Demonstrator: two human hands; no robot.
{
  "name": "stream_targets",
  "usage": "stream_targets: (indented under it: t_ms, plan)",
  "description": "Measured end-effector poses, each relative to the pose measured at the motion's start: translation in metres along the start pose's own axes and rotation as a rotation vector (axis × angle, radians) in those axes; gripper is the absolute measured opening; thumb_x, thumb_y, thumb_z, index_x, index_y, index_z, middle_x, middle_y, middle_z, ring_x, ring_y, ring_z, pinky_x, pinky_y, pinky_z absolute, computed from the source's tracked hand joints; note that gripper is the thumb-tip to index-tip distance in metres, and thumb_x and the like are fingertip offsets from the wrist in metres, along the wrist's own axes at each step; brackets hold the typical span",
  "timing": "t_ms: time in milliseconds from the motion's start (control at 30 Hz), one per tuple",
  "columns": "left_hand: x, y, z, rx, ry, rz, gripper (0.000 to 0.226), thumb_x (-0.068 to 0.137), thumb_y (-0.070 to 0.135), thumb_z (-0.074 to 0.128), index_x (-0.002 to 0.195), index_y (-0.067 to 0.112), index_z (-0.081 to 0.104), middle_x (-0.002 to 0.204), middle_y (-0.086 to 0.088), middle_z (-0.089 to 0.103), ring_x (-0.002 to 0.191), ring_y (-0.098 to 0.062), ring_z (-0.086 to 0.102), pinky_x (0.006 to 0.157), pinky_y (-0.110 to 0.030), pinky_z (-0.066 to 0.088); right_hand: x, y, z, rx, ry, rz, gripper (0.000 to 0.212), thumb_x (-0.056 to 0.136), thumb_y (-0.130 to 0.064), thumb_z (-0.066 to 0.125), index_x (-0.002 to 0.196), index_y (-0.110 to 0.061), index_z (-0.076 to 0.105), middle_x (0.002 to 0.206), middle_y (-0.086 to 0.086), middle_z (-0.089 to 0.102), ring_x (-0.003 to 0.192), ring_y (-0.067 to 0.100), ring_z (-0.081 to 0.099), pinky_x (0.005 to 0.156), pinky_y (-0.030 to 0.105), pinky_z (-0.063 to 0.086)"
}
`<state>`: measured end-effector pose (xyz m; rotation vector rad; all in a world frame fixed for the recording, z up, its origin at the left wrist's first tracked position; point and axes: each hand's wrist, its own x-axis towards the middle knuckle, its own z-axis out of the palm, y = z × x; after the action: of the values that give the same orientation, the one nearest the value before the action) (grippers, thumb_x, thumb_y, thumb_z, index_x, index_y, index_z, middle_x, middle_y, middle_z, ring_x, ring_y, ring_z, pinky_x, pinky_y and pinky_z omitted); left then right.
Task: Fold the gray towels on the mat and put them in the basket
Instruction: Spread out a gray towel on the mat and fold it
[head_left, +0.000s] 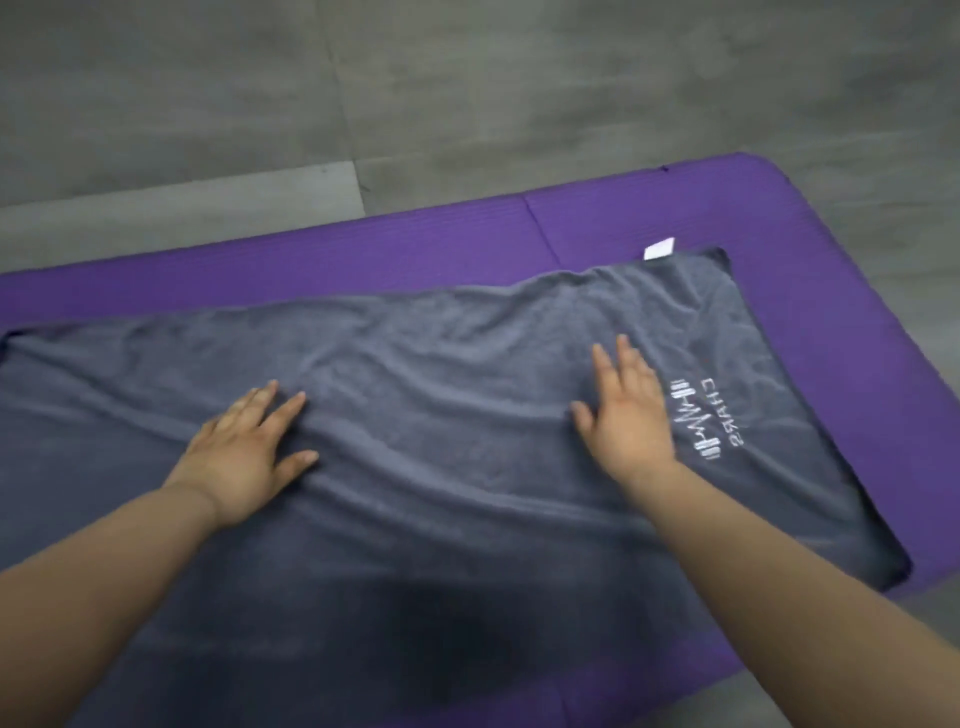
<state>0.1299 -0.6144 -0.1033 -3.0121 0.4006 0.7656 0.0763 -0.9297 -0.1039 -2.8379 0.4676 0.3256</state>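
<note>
Left hand, right hand flat, fingers spread, on wrinkled gray terry towel over purple foam mat; not yet folded, basket unseen.

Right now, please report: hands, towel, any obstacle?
Left hand, right hand open, flat on towel. Towel spread on mat, wrinkled. Nothing else on towel.

Gray, concrete-look tiled floor under soft, even light
</note>
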Motion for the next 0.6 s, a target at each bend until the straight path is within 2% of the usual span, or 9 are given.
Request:
stream_targets:
  t_ms: [100, 233, 367, 500, 600]
  plan:
    - [0.008, -0.034, -0.007, -0.045, -0.029, -0.059, 0.065, 0.092, 0.042, 0.039, 0.146, 0.021, 0.009, 0.156, -0.006, 0.007, 0.144, -0.021, 0.013, 0.117, -0.032, 0.015, 0.017, -0.080, 0.010, -0.010, -0.222, -0.213, 0.071, 0.093, -0.037, 0.042, 0.148, -0.017, 0.001, 0.157, 0.009, -0.010, 0.145, 0.022, -0.004, 0.117, 0.032, -0.003]
    - [0.025, -0.073, -0.010, -0.100, -0.092, -0.173, 0.068, 0.091, 0.042, 0.044, 0.146, 0.020, 0.011, 0.156, -0.008, 0.004, 0.144, -0.024, 0.010, 0.117, -0.036, 0.015, 0.022, -0.126, 0.029, -0.211, -0.519, -0.315, 0.075, 0.093, -0.049, 0.036, 0.147, -0.020, -0.007, 0.155, 0.006, -0.018, 0.144, 0.022, -0.014, 0.117, 0.039, -0.006]
    - [0.018, -0.101, -0.005, -0.182, -0.163, -0.245, 0.068, 0.090, 0.044, 0.044, 0.146, 0.020, 0.012, 0.156, -0.008, 0.003, 0.144, -0.024, 0.009, 0.117, -0.036, 0.015, 0.021, -0.123, 0.035, -0.365, -0.543, -0.317, 0.079, 0.092, -0.053, 0.033, 0.145, -0.022, -0.016, 0.153, 0.004, -0.025, 0.143, 0.021, -0.020, 0.116, 0.043, -0.007]
    - [-0.016, -0.138, -0.009, -0.231, -0.070, -0.221, 0.065, 0.090, 0.038, 0.048, 0.145, 0.021, 0.017, 0.156, -0.008, 0.007, 0.143, -0.023, 0.014, 0.117, -0.032, 0.017, 0.012, -0.138, 0.032, -0.364, -0.513, -0.267, 0.077, 0.093, -0.047, 0.036, 0.146, -0.020, -0.014, 0.154, 0.006, -0.021, 0.144, 0.023, -0.015, 0.117, 0.041, -0.004]
    - [-0.059, -0.176, 0.004, -0.280, 0.038, -0.317, 0.066, 0.089, 0.032, 0.052, 0.145, 0.019, 0.019, 0.156, -0.008, 0.009, 0.143, -0.025, 0.016, 0.115, -0.034, 0.017, -0.002, -0.159, 0.029, -0.417, -0.466, -0.333, 0.074, 0.094, -0.038, 0.039, 0.146, -0.021, -0.011, 0.155, 0.007, -0.018, 0.145, 0.024, -0.010, 0.117, 0.038, -0.003]
